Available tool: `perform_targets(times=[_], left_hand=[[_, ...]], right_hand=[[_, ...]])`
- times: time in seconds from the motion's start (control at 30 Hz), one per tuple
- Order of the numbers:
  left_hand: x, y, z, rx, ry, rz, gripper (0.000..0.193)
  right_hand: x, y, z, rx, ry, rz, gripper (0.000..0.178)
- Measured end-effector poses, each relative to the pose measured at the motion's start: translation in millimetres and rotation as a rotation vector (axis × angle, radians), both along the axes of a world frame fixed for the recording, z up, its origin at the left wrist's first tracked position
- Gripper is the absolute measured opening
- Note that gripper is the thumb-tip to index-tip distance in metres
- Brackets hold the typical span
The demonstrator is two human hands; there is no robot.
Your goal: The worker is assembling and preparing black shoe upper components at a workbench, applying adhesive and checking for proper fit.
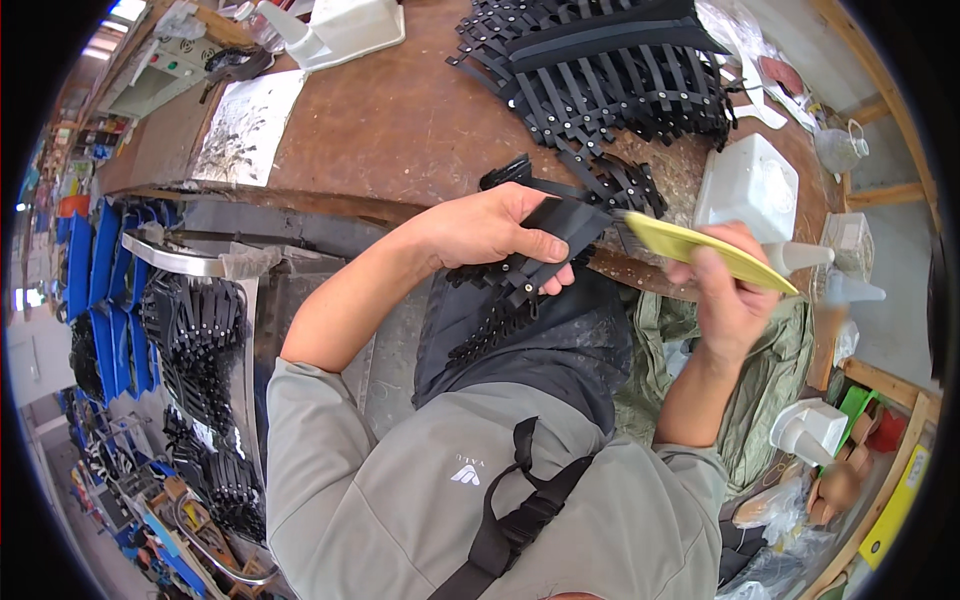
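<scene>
My left hand [505, 235] is closed around a black strappy piece [565, 232] with a smooth flat band and metal studs. More studded strips of it hang below my fingers over my lap. In my right hand [725, 290] is a long, flat yellow-green tool [705, 248], pinched between thumb and fingers. Its narrow end lies close to the edge of the black band; I cannot tell if they touch. Beyond my hands, a heap of similar black studded strap pieces [600, 85] lies on the brown worktable [390, 110].
A white square bottle [750, 185] with a long nozzle lies right of my hands, another white nozzle bottle [350, 30] at the far left. A stained white sheet [248, 125] lies on the table. Left of me, a metal-railed rack [175, 258] carries black strap pieces; blue trays stand beyond.
</scene>
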State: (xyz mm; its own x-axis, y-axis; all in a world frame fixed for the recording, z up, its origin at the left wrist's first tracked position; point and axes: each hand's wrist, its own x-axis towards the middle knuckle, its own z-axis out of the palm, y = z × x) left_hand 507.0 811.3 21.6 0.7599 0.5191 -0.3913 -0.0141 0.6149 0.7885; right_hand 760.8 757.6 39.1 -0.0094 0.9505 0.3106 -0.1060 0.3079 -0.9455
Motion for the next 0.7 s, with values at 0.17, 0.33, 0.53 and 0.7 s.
perform_targets(times=[0.17,0.33,0.53,0.7], left_hand=[[-1,3,-5,0.035,-0.018,-0.042,0.032],[-9,5,-10,0.056,-0.061,-0.07,0.031],[-10,6,-4,0.048,-0.085,-0.046,0.028],[-12,6,-1,0.009,-0.045,-0.023,0.031]], right_hand=[[-27,33,0,0.097,-0.275,0.124,0.015],[-41,43,1,0.126,-0.348,0.172,0.015],[-42,52,9,0.345,-0.463,0.268,0.015],[-33,45,8,-0.042,-0.227,-0.028,0.015]])
